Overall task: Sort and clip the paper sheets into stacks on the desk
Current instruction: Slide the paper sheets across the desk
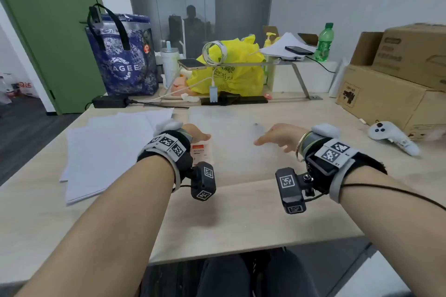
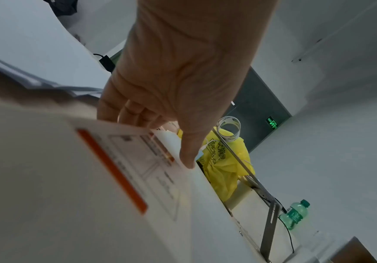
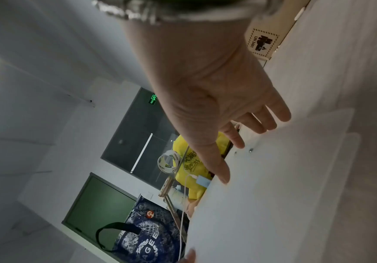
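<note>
A loose pile of white paper sheets (image 1: pixel 103 149) lies fanned on the left of the desk (image 1: pixel 217 219). One large white sheet (image 1: pixel 229 128) lies flat in the middle. A small white slip with an orange-red band (image 1: pixel 202 153) (image 2: pixel 124 170) lies between them. My left hand (image 1: pixel 200 136) (image 2: pixel 158 140) is over the slip, fingers nearly straight, thumb tip touching its far edge. My right hand (image 1: pixel 275 138) (image 3: pixel 250 147) is spread open low over the large sheet, thumb tip at its surface. I see no clip in any view.
Cardboard boxes (image 1: pixel 391 94) and a white controller (image 1: pixel 391 137) sit at the right. Behind the papers are a metal riser shelf (image 1: pixel 253 64), a yellow bag (image 1: pixel 231 67), a black power strip (image 1: pixel 234 100), a blue tote bag (image 1: pixel 123 55) and a green bottle (image 1: pixel 324 42).
</note>
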`<action>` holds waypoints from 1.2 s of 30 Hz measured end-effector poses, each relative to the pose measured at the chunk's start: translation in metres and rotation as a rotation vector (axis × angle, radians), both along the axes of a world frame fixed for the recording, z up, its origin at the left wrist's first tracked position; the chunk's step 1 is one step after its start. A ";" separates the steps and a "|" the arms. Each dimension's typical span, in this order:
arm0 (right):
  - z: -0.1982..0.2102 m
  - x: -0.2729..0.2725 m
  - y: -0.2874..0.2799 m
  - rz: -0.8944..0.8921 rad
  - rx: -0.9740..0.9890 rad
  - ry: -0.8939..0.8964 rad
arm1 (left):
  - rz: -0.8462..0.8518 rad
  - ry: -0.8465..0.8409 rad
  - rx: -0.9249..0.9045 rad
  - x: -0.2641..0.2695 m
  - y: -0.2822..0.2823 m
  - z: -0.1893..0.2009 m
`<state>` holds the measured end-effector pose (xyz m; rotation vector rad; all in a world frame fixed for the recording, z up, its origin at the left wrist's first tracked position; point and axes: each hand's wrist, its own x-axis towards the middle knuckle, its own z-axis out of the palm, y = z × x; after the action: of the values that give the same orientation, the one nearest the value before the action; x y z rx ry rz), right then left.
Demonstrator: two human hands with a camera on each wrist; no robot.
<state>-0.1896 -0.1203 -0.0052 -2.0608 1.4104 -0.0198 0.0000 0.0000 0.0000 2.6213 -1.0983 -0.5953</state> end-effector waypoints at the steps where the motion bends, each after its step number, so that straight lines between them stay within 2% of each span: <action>1: -0.002 0.000 0.001 0.001 0.018 -0.005 | -0.009 0.008 0.013 -0.002 0.002 0.001; 5: -0.007 0.001 0.002 -0.001 0.017 -0.013 | -0.030 -0.049 0.079 0.002 -0.003 -0.001; 9: -0.005 0.000 0.001 0.002 0.003 -0.044 | -0.050 -0.179 0.128 -0.001 -0.007 -0.004; 12: -0.004 -0.003 0.003 0.037 -0.017 -0.007 | -0.021 -0.147 0.172 -0.004 -0.011 -0.015; 18: 0.001 -0.011 0.008 0.051 -0.049 0.020 | -0.070 -0.126 0.129 -0.008 -0.018 -0.016; 22: 0.004 -0.015 0.008 0.024 -0.039 -0.031 | 0.001 -0.062 0.051 -0.012 -0.024 -0.015; 29: 0.003 -0.016 0.011 -0.005 -0.036 -0.046 | 0.030 -0.143 -0.082 -0.006 -0.028 -0.002; 36: 0.011 -0.017 0.014 -0.109 -0.135 -0.286 | 0.169 0.058 -0.318 0.000 -0.028 0.005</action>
<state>-0.2068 -0.1065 0.0062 -1.9902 1.3702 -0.4479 0.0002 -0.0282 0.0050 2.3738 -0.8633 -0.4188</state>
